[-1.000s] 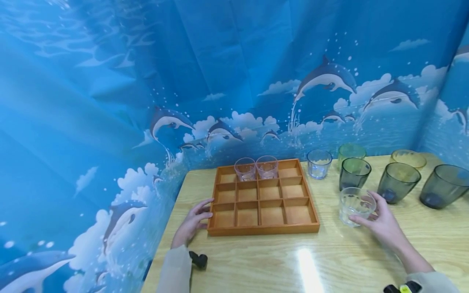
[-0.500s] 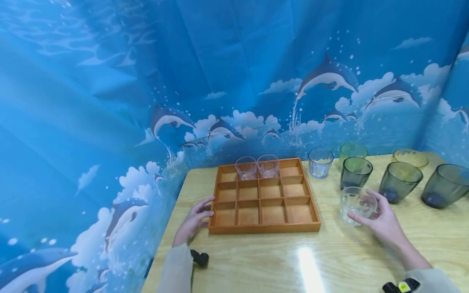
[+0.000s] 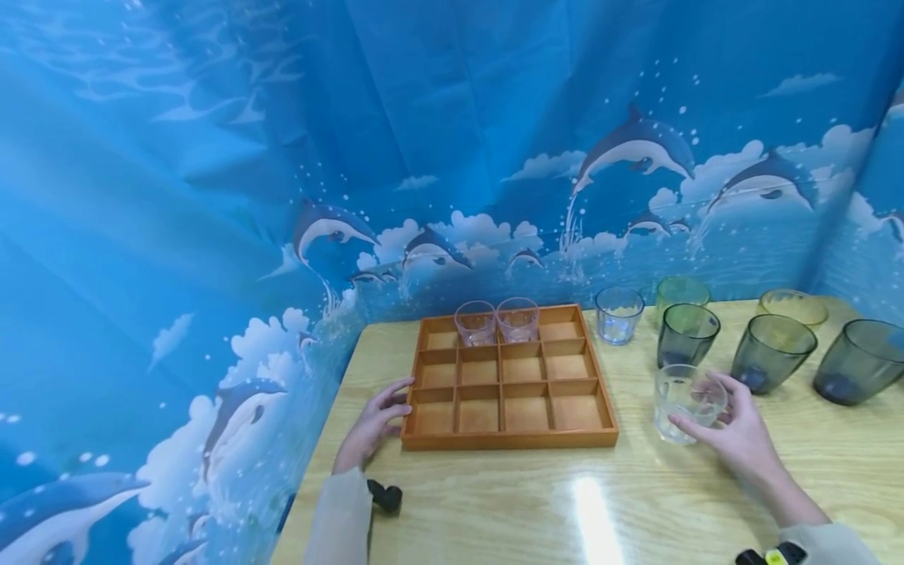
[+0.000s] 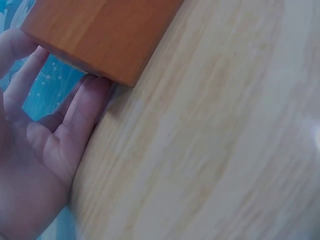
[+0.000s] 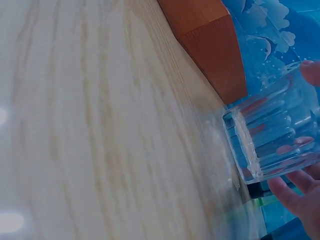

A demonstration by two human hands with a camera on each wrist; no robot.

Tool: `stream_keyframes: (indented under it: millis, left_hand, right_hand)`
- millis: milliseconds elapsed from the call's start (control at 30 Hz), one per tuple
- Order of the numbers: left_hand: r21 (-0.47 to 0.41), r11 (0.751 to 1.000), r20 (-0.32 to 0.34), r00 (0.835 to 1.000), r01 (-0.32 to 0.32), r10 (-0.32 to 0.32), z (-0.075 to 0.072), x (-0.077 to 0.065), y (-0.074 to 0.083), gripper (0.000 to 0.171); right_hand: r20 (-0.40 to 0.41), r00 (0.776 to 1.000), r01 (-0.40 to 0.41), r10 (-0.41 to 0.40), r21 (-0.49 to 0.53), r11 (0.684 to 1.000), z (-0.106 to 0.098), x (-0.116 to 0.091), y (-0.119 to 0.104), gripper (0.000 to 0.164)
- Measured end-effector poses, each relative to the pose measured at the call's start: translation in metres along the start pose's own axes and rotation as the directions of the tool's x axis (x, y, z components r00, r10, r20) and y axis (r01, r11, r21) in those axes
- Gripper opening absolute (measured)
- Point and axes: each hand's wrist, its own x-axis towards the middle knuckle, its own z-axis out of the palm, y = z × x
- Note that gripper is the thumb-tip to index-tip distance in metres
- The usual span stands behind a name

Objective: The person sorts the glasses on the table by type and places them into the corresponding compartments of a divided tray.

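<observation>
My right hand (image 3: 741, 428) holds a clear glass (image 3: 681, 420), thumb on the near side and fingers round the far side. The right wrist view shows the same fluted glass (image 5: 277, 132) close to the tabletop; whether its base touches, I cannot tell. At the left side of a wooden compartment tray (image 3: 508, 441), my left hand (image 3: 372, 428) rests its fingers against the outer wall. In the left wrist view those fingers (image 4: 87, 105) lie against the tray's wall (image 4: 105, 35). Two pale pink glasses (image 3: 476, 326) stand in the two middle compartments of the back row.
Right of the tray stand a blue glass (image 3: 619, 318), a green glass (image 3: 683, 292), a yellow glass (image 3: 794, 306) and several dark-tinted glasses (image 3: 773, 357). A blue dolphin-print sheet (image 3: 459, 157) hangs behind the wooden table (image 3: 508, 502).
The clear glass in my right hand has shifted slightly toward me. My left hand keeps its place at the tray, which has not moved apart from a slight camera shift.
</observation>
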Motion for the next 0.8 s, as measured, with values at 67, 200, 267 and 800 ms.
stream_keyframes:
  millis: [67,200,267,800]
  left_hand:
    - [0.001,1.0,0.014,1.0,0.001,-0.001,0.001,-0.003,0.006,0.054]
    - [0.002,1.0,0.042,0.999,0.007,-0.007,0.004,-0.01,0.017,0.055]
    - [0.007,1.0,0.049,0.999,0.004,-0.004,0.006,-0.012,0.021,0.055]
    - [0.026,1.0,0.02,1.0,-0.007,0.006,0.006,-0.011,0.018,0.052]
  right_hand:
    - [-0.008,1.0,0.013,-0.013,0.0,1.0,0.0,0.0,-0.002,0.09]
    - [-0.028,0.998,0.053,-0.054,-0.009,0.999,0.002,0.001,-0.008,0.088]
    - [-0.034,0.997,0.071,-0.071,-0.014,0.997,0.002,0.001,-0.011,0.087]
    - [-0.031,0.991,0.13,-0.129,0.021,0.991,0.012,0.009,-0.033,0.087]
